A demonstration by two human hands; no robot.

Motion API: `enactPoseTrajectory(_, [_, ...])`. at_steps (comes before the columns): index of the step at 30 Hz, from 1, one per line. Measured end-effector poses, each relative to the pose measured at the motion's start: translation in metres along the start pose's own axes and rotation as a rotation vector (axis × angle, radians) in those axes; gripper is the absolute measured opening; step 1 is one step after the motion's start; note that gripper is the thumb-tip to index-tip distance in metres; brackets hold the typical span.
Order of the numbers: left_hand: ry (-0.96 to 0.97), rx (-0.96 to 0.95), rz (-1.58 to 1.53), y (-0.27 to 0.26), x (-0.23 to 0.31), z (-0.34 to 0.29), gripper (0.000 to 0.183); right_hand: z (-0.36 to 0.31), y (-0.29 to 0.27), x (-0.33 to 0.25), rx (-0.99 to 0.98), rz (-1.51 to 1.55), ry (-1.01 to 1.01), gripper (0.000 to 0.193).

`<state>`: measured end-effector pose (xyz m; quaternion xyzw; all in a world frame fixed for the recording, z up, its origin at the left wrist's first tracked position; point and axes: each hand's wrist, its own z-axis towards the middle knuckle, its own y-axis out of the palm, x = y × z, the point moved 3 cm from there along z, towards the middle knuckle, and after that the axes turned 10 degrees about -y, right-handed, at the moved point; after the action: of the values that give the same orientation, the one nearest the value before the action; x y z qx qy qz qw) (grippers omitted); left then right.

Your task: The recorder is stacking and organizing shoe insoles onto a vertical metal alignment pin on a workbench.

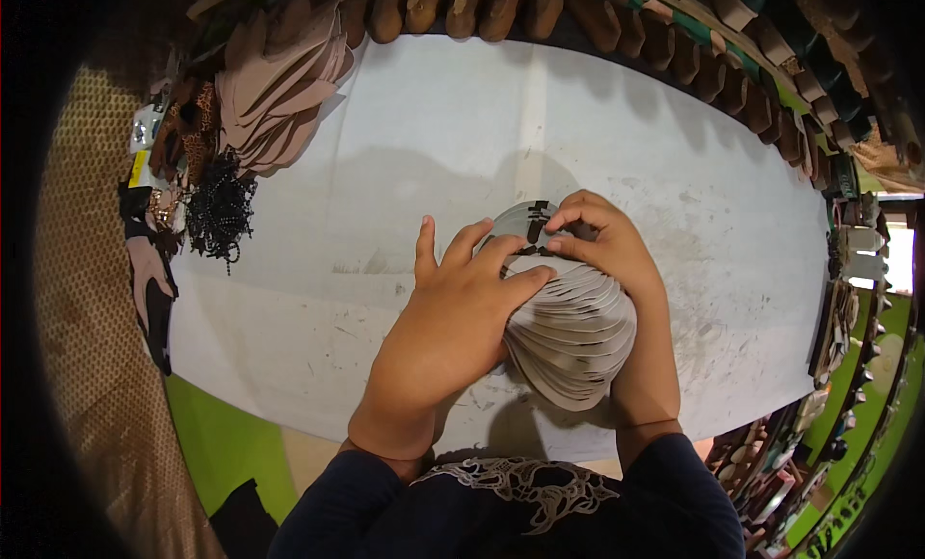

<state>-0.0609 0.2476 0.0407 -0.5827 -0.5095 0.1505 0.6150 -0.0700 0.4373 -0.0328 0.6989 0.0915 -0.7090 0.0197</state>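
Observation:
A fanned stack of grey insole-shaped pieces (568, 337) lies on the white table in front of me, its layered edges toward my body. Rounded grey ends with short black strips (536, 229) on them show at the far end. My left hand (458, 304) presses the stack with thumb and index finger, while its other fingers spread apart in the air. From the right, my right hand (607, 241) curls over the far end. Its thumb and index finger close in beside the black strips, and what lies between the fingertips is too small to make out.
Brown shoe lasts (462, 10) line the table's far edge. Pinkish-beige cut pieces (279, 101) are heaped at the far left, beside black beaded trim (220, 207). Racks of shoe parts (848, 328) stand along the right. A woven brown-gold sheet (92, 318) hangs at the left.

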Motion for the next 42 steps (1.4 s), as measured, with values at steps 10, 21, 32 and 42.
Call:
enactPoseTrajectory(10, [0.069, -0.098, -0.072, -0.005, -0.012, 0.012, 0.069, -0.008, -0.004, -0.01, 0.038, 0.189, 0.203, 0.015])
enactPoseTrajectory(21, [0.11, -0.198, -0.289, 0.015, -0.015, 0.008, 0.08, -0.027, 0.003, -0.043, -0.068, -0.346, 0.036, 0.014])
enactPoseTrajectory(32, [0.192, -0.124, -0.224, 0.021, -0.019, 0.004, 0.067, -0.021, -0.004, -0.024, 0.108, -0.476, 0.161, 0.021])
enactPoseTrajectory(42, [0.192, -0.12, -0.224, 0.022, -0.023, 0.005, 0.067, -0.024, 0.003, -0.03, 0.121, -0.787, -0.174, 0.017])
